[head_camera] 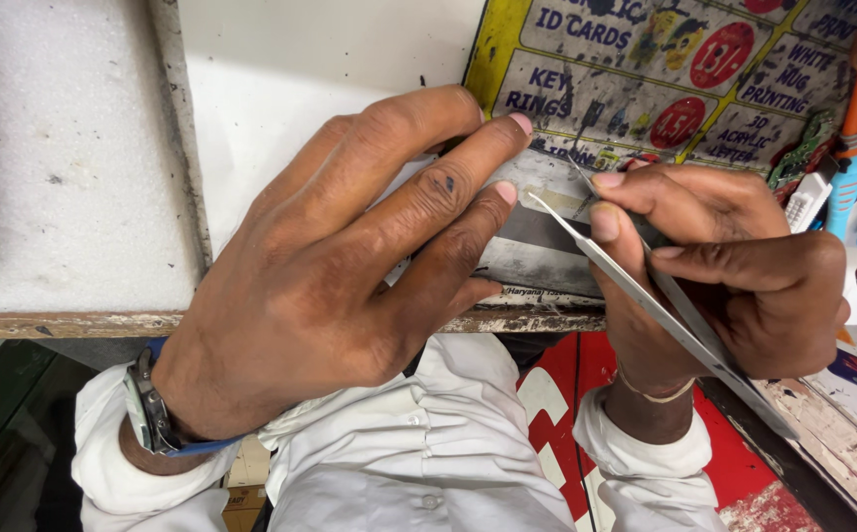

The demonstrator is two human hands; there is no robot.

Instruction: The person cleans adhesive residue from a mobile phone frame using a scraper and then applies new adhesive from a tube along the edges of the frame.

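At the desk's (73,322) front edge, your left hand (340,266) presses flat, fingers spread, on a grey sheet (537,258) while your right hand (734,271) pinches a thin metal blade (645,296) against it

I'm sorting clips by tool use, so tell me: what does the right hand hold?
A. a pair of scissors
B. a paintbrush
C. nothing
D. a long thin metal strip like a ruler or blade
D: the right hand pinches a long thin metal strip whose tip meets the flat piece on the table edge, while the left hand presses flat beside it.
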